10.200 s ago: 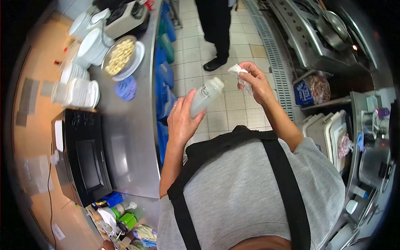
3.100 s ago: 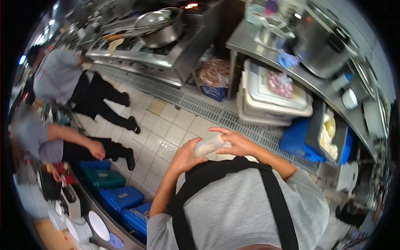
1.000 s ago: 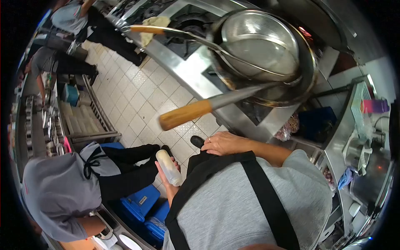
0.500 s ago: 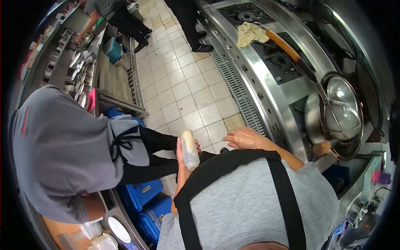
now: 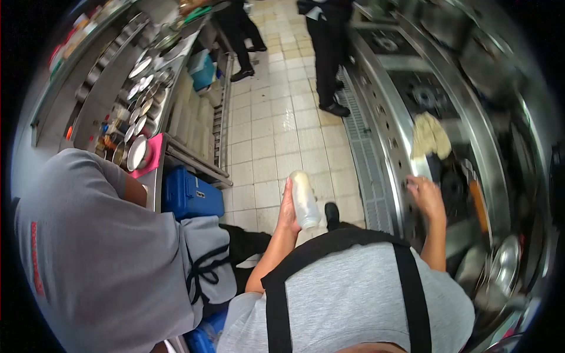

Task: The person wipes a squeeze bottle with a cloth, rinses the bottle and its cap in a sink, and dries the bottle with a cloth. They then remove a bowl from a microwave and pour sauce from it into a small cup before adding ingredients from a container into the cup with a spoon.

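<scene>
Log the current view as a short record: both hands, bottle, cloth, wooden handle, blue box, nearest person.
Left hand: holding the bottle
Right hand: by the stove front, contact unclear
Bottle: see-through, pale contents toward far end
Cloth: on the stove
Wooden handle: right of the right hand
Blue box: left of the bottle
Co-worker: left side, grey shirt

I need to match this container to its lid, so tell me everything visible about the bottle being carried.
The bottle is slim, roughly cylindrical and cloudy see-through, apparently plastic. Its far end looks pale yellowish; whether that is contents or residue, I cannot tell. The nearer end, toward the wearer's body, looks slightly narrower; any cap is unclear. The left hand holds it along one side, above the tiled floor.
</scene>
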A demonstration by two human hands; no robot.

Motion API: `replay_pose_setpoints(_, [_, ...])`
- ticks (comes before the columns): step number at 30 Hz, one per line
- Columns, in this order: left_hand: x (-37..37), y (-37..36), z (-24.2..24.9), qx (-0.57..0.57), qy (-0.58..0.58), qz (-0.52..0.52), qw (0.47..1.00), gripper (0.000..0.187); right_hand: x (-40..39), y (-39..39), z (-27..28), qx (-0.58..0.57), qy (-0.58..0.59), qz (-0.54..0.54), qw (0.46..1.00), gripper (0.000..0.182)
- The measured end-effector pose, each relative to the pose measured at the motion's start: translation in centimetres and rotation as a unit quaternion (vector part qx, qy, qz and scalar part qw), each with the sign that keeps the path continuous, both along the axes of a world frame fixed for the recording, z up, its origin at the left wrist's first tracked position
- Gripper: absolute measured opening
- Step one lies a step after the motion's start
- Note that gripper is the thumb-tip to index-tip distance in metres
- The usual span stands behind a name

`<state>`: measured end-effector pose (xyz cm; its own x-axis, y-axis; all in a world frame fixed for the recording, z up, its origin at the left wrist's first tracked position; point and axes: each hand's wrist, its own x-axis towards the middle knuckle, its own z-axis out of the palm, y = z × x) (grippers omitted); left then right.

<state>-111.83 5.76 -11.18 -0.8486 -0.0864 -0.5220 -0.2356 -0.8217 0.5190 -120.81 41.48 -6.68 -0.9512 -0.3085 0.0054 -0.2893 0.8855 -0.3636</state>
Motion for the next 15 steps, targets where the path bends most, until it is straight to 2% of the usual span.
replay_pose_setpoints(1, [-1.8,-1.5,0.3,0.007,0.006,0.014,1.000,0.056,-2.4,-0.9,-0.2,0.027,0.010,0.005,1.000,0.026])
replay_pose_setpoints(3, [-4.6,-4.8,0.9,0.015,0.014,0.040,0.999,0.055,-8.0,-3.2,-1.3,0.002,0.025,0.079,0.997,0.029])
replay_pose_setpoints(6, [-8.4,-10.0,0.3,0.008,0.039,0.079,0.996,0.057,-15.0,-11.5,1.2,0.016,-0.012,0.135,0.991,0.028])
replay_pose_setpoints(9, [-10.4,-14.6,-0.4,0.042,0.057,0.145,0.987,0.056,-21.5,-20.0,1.2,-0.035,0.003,0.264,0.964,0.027])
replay_pose_setpoints(11, [-11.4,-17.8,-2.0,0.076,0.073,0.193,0.975,0.055,-24.2,-26.2,2.9,-0.028,-0.010,0.328,0.944,0.028])
replay_pose_setpoints(15, [-13.0,-24.6,-6.4,0.089,0.042,0.315,0.944,0.052,-30.9,-35.8,2.1,-0.026,-0.015,0.406,0.913,0.028])
